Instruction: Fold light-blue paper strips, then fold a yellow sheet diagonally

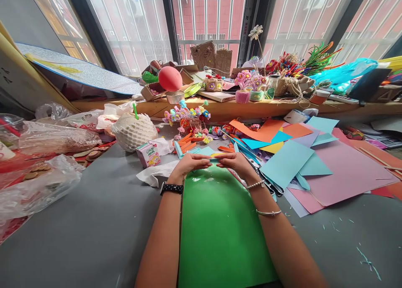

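Observation:
My left hand (191, 164) and my right hand (236, 164) meet over the far end of a green board (221, 229). Between them, both sets of fingers pinch a small light-blue paper strip (214, 160); the fingers cover much of it, so whether it is folded or rolled cannot be seen. Just beyond my hands lie orange paper pieces (187, 144). More light-blue paper sheets (287, 160) are stacked to the right, over a large pink sheet (348, 170).
Left of my hands stand a small pink carton (148, 154) and a white foam-netted round item (134, 132) with a green straw. Plastic bags (56, 137) crowd the far left. Colourful craft flowers (188, 114) stand ahead, below a ledge (220, 107) holding a red balloon (170, 79).

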{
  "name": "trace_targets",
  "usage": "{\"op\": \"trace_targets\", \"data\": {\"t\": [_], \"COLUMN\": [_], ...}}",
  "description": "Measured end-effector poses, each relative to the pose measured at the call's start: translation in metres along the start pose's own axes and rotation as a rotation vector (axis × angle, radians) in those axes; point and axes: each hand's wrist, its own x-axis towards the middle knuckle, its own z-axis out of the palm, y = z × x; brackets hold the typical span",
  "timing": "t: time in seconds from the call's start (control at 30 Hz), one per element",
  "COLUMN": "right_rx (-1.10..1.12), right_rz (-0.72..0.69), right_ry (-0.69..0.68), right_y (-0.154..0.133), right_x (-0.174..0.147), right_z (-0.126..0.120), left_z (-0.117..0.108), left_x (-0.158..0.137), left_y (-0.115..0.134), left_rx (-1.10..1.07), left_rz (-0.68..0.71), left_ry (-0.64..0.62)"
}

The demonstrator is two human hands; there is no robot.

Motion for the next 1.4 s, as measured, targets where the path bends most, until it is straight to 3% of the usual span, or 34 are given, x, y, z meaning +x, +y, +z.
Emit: {"op": "trace_targets", "data": {"t": [0.33,0.67,1.1,1.27,1.4], "right_rx": [-0.043,0.016,0.025,-0.056,-0.122], "right_rz": [-0.026,-0.048,-0.153,-0.086,-0.069], "right_ry": [-0.059,0.158,0.266,0.190,0.141], "right_y": [-0.003,0.005,0.011,0.009,0.010], "right_x": [-0.004,0.005,0.011,0.007,0.006], "right_z": [0.003,0.005,0.008,0.012,0.014], "left_z": [0.003,0.006,0.009,0.013,0.017], "left_x": [0.002,0.007,0.011,0.010,0.008], "left_y": [-0.003,-0.004,-0.005,-0.003,-0.006], "left_rx": [0.049,0.080,-0.089,-0.115,-0.004], "left_rz": [0.049,0.128,0.192,0.249,0.212], "left_ry": [0.067,0.198,0.285,0.336,0.237]}}
